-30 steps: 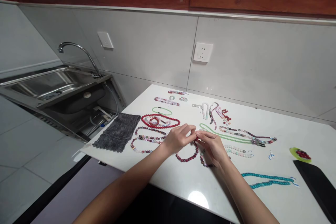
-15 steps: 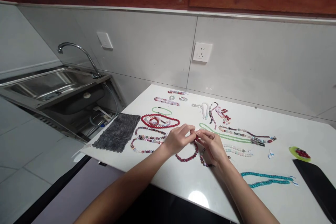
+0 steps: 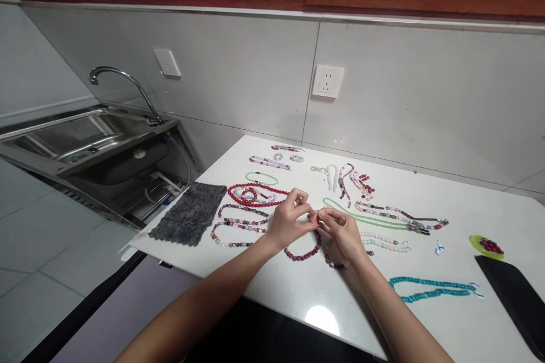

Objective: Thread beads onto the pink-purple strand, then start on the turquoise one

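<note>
A strand of dark red beads [image 3: 303, 257] hangs in a loop from between my hands, its lower part at the tabletop. My left hand [image 3: 292, 220] pinches at the strand's upper end with thumb and index finger, the other fingers curled. Close against it, my right hand [image 3: 340, 231] also pinches the red strand, a red bead showing at its fingertips. The exact spot between the fingertips is too small to make out. Under my right hand lies a multicoloured bead strand [image 3: 330, 258], partly hidden.
A white table [image 3: 361, 317] carries several bead strands, among them a bright red necklace [image 3: 259, 186], a green one [image 3: 361, 216] and a turquoise one [image 3: 438, 282]. A dark grey cloth [image 3: 189, 215] lies left; a green dish of red beads [image 3: 487, 247] and a black slab [image 3: 511, 300] are right.
My left hand's fingers have lifted and curled more, and its thumb and index finger have shifted slightly at the strand's end. My right hand stays almost in place.
</note>
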`<action>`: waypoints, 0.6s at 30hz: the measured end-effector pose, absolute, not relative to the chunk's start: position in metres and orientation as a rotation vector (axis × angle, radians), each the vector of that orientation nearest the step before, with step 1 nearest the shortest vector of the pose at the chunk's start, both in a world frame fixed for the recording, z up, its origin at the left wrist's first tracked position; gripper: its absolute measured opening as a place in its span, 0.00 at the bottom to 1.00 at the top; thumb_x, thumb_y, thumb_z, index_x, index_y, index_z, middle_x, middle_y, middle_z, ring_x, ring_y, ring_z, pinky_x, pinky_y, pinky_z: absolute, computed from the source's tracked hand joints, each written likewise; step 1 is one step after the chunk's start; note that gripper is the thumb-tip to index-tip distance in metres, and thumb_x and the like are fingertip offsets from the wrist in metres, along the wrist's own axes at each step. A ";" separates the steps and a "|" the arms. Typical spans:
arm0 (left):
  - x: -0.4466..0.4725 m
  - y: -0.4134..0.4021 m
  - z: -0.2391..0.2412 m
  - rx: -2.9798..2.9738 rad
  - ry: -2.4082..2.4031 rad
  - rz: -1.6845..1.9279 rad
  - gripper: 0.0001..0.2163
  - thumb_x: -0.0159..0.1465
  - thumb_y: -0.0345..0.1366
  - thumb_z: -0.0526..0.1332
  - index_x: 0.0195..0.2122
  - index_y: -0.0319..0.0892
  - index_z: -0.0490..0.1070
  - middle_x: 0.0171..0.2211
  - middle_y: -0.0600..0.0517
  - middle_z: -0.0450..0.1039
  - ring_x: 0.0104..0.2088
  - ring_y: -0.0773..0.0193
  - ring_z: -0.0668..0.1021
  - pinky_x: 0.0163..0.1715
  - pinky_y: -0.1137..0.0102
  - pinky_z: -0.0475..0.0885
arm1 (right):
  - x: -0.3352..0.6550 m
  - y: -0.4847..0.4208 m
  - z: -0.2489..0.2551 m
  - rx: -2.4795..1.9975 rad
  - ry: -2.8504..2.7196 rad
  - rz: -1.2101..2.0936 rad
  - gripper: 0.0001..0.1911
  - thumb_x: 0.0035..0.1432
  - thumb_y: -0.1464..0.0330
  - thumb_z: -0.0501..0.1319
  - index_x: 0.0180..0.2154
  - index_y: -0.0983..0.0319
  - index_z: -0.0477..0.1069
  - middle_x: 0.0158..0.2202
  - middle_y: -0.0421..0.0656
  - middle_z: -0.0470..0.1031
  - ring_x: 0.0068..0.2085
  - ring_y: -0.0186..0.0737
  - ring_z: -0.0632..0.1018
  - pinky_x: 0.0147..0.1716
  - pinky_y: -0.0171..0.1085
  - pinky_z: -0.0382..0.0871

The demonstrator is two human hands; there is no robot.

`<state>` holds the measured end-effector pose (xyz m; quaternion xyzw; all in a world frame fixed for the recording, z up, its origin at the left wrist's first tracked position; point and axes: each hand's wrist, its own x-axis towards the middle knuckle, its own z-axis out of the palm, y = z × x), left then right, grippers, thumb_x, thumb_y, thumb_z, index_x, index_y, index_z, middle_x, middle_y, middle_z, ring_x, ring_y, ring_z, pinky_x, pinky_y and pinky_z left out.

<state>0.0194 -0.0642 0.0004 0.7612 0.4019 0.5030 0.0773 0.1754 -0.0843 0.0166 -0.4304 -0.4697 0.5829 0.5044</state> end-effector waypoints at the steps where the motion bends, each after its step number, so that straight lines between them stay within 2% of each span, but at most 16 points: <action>1: 0.020 -0.064 0.002 2.250 1.198 1.507 0.02 0.56 0.30 0.62 0.27 0.42 0.73 0.35 0.50 0.62 0.34 0.67 0.70 0.30 0.73 0.67 | 0.175 -0.084 0.016 -1.055 -1.163 1.379 0.15 0.52 0.56 0.66 0.30 0.62 0.75 0.31 0.45 0.76 0.36 0.42 0.76 0.40 0.40 0.70; 6: 0.022 -0.064 0.007 2.082 1.163 1.508 0.01 0.54 0.29 0.64 0.27 0.41 0.73 0.35 0.51 0.61 0.37 0.65 0.70 0.35 0.72 0.67 | 0.175 -0.083 0.016 -1.130 -1.377 1.199 0.17 0.58 0.55 0.60 0.30 0.62 0.72 0.31 0.44 0.75 0.34 0.41 0.75 0.38 0.38 0.67; 12: 0.020 -0.062 0.009 1.888 1.202 1.311 0.02 0.55 0.32 0.65 0.29 0.42 0.76 0.36 0.51 0.61 0.35 0.67 0.69 0.26 0.75 0.61 | 0.173 -0.083 0.014 -1.176 -1.492 1.031 0.15 0.62 0.58 0.55 0.31 0.61 0.68 0.30 0.42 0.72 0.31 0.38 0.71 0.32 0.35 0.64; 18: 0.018 -0.057 0.007 1.814 1.215 1.243 0.03 0.54 0.34 0.65 0.30 0.43 0.77 0.33 0.53 0.61 0.28 0.71 0.63 0.29 0.74 0.59 | 0.171 -0.084 0.009 -1.219 -1.541 0.979 0.13 0.64 0.59 0.51 0.33 0.60 0.65 0.31 0.42 0.70 0.32 0.39 0.71 0.31 0.36 0.64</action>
